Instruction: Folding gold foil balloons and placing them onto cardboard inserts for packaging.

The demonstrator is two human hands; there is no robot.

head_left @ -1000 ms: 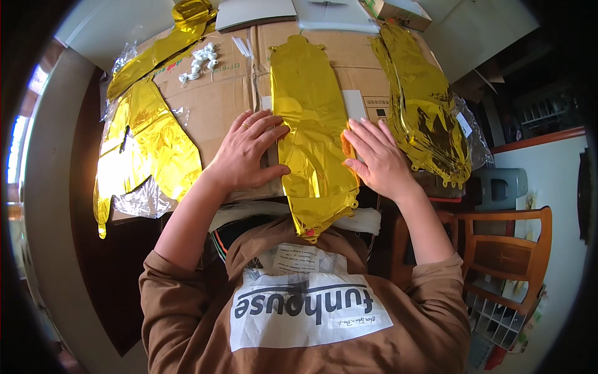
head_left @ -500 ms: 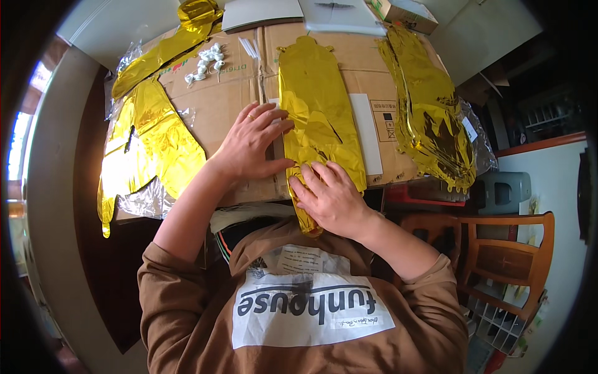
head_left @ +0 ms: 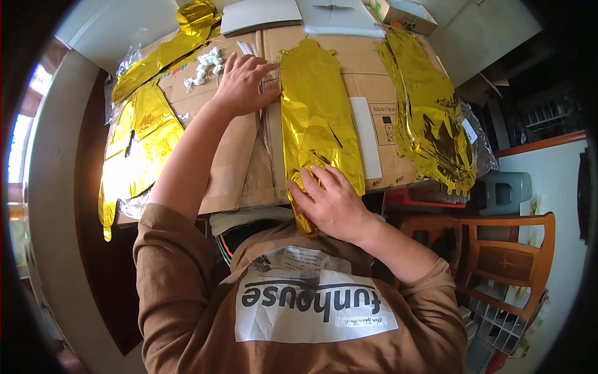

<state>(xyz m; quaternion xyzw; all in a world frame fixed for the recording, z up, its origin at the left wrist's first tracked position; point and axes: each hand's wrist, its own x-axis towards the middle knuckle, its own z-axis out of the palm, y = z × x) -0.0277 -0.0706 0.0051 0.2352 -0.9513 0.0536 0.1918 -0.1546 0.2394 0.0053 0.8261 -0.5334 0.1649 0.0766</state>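
Note:
A long, flat gold foil balloon lies before me, its rounded, tabbed end away from me and its narrow end hanging over the table's near edge. On its lower part rests my right hand, fingers bent and spread, pressing the crinkled foil. My left hand is beside the balloon's upper left edge, open with fingers stretched and nothing visible in them. Just beyond its fingertips is a small bundle of thin white straws. To the left of those fingers sit several small white ribbon coils.
Flattened cardboard covers the table. More gold foil balloons lie at the left and right. A white sheet is partly under the middle balloon. At the back are a white pad and a carton. A wooden chair stands right.
My left hand has left the middle of the balloon and moved away from me, up beside its far part near the straws. My right hand has stayed on the foil.

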